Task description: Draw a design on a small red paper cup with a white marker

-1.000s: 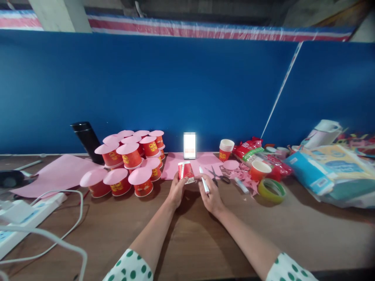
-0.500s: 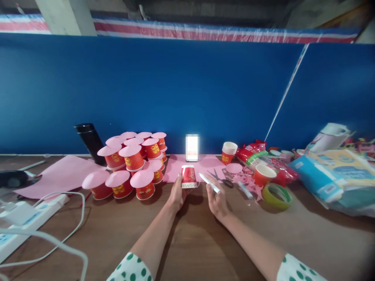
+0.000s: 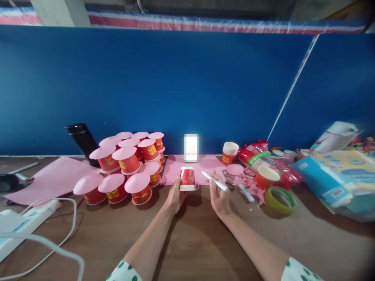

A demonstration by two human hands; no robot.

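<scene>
My left hand (image 3: 175, 198) grips a red paper cup (image 3: 188, 177) from its left side, the cup upside down with its zigzag-patterned rim low. To its right, my right hand (image 3: 219, 200) holds a white marker pen (image 3: 215, 182), its tip pointing up and left toward the cup but apart from it. Beneath and behind both lies a pink paper sheet (image 3: 171, 171). Scissors (image 3: 230, 186) are partly hidden behind my right hand. A pink paper disc (image 3: 234, 169) rests just right of the sheet.
Several red cups topped with pink discs (image 3: 125, 160) stand stacked at left, before a black flask (image 3: 82, 142). A cup stack (image 3: 229, 153), pink scraps (image 3: 249, 183), an open cup (image 3: 267, 177) and a tape roll (image 3: 280, 201) stand right. A power strip (image 3: 32, 226) lies front left.
My right hand and the marker have moved slightly right, away from the cup, now covering more of the scissors. The left hand keeps its hold. The camera view has shifted a little.
</scene>
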